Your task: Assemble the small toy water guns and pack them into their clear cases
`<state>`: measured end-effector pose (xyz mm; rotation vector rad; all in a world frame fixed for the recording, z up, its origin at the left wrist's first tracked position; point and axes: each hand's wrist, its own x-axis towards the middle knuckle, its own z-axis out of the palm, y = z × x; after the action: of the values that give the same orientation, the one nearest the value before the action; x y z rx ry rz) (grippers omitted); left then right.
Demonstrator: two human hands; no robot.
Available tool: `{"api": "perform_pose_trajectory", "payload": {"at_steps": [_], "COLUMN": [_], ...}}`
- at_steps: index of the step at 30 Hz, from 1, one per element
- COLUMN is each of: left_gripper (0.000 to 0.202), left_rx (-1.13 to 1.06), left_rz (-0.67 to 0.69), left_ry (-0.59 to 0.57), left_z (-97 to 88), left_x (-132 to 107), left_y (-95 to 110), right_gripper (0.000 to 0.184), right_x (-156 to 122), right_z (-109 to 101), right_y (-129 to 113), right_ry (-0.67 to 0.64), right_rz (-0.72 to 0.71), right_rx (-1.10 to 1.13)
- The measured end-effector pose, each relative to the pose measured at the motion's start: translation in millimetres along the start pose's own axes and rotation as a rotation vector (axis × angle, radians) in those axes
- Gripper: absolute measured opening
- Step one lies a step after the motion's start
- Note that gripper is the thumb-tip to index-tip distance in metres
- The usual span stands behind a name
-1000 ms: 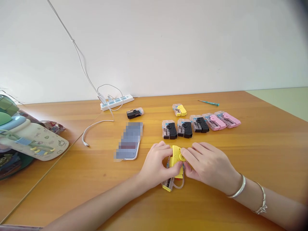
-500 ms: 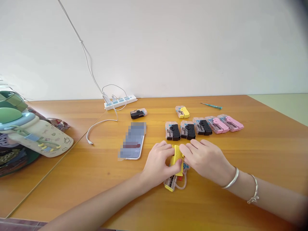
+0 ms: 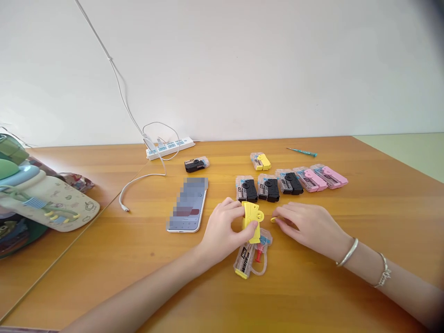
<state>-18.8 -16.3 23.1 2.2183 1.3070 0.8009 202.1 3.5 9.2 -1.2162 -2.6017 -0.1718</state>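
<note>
My left hand (image 3: 227, 225) grips the yellow upper part of a small toy water gun (image 3: 251, 224) between thumb and fingers. Its clear body, lettered "MINI WATER", points toward me and has a red trigger, a looped guard and a yellow end. A round yellow hub shows on the side of the yellow part. To the right, apart from the gun, my right hand (image 3: 305, 224) pinches a small round yellow piece (image 3: 273, 219) at its fingertips. Just beyond the hands lie folded water guns: black ones (image 3: 268, 188) and pink ones (image 3: 329, 177) in a row.
Farther back lie a yellow folded gun (image 3: 261, 161), a lone black one (image 3: 196, 164) and a teal screwdriver (image 3: 305, 152). Left of my hands are a phone (image 3: 190, 203), a white cable (image 3: 138, 178) and a power strip (image 3: 170, 148). A patterned bottle (image 3: 69, 206) leans at far left.
My right hand has moved right, away from the water gun, with the small yellow piece between its fingers. The round hub on the gun's side is now uncovered. My left hand keeps its grip.
</note>
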Motion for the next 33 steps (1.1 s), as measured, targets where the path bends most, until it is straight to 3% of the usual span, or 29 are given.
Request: {"api": "perform_pose_trajectory", "payload": {"at_steps": [4,8,13,18,23,25,28,33], "left_gripper": [0.016,0.018,0.031,0.017,0.033,0.038,0.031,0.026], "left_rx": [0.024,0.054,0.021,-0.036,-0.131,-0.131,-0.112,-0.114], "left_rz": [0.075,0.179,0.298,0.306,0.205,0.141,0.092,0.080], "left_ry": [0.047,0.053,0.081,0.048,-0.020,-0.012,-0.011,0.002], "left_z": [4.9,9.2,12.9,12.0,10.0,10.7,12.7,14.9], "left_x": [-0.4,-2.8,-5.9,-7.8,-13.4,-14.8,-13.9,-10.5], "left_y": [-4.8,-6.7,-7.4,-6.5,-0.5,1.4,2.1,0.6], "right_gripper": [0.015,0.020,0.018,0.016,0.020,0.019,0.016,0.005], "right_x": [-0.3,-1.0,-4.9,-5.1,-2.9,-2.3,-1.4,1.2], "right_z": [0.3,-7.8,-9.5,-7.5,-7.4,-6.9,-6.9,-13.0], "right_y": [-1.1,-10.7,-25.1,-30.0,-30.9,-30.5,-29.3,-30.2], "right_ry": [0.082,0.142,0.217,0.392,0.490,0.506,0.503,0.431], "right_rz": [0.001,0.026,-0.016,-0.087,-0.172,-0.209,-0.235,-0.146], "right_rx": [0.121,0.401,0.577,0.538,0.529,0.488,0.344,0.083]}}
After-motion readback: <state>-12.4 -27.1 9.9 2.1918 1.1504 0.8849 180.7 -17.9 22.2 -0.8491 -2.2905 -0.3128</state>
